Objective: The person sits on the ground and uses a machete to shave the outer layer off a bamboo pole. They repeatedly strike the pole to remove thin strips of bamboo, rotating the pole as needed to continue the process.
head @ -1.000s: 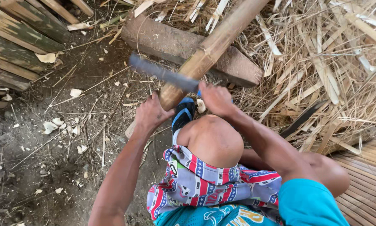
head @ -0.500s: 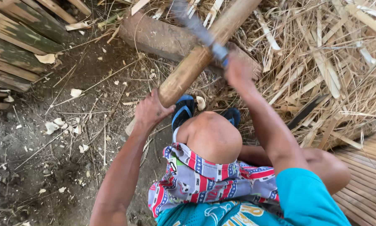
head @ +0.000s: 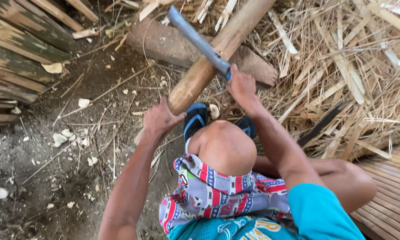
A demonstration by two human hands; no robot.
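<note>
While left hand (head: 160, 119) grips one bamboo pole (head: 217, 53), right hand (head: 241, 86) clenches one machete (head: 197, 41)

From my remote seat I see a short-sleeved turquoise shirt (head: 315, 213), its sleeve ending above the elbow, with a yellowish printed design across the front near the bottom edge. Below it come patterned shorts (head: 217, 193), grey-white with red and blue stripes and small star shapes, bunched above a bare knee. Both forearms are bare, without watch, band or glove. The left hand (head: 159, 120) and right hand (head: 242, 86) carry no rings that I can make out. On the feet are dark flip-flops (head: 195, 119) with bright blue straps.
</note>
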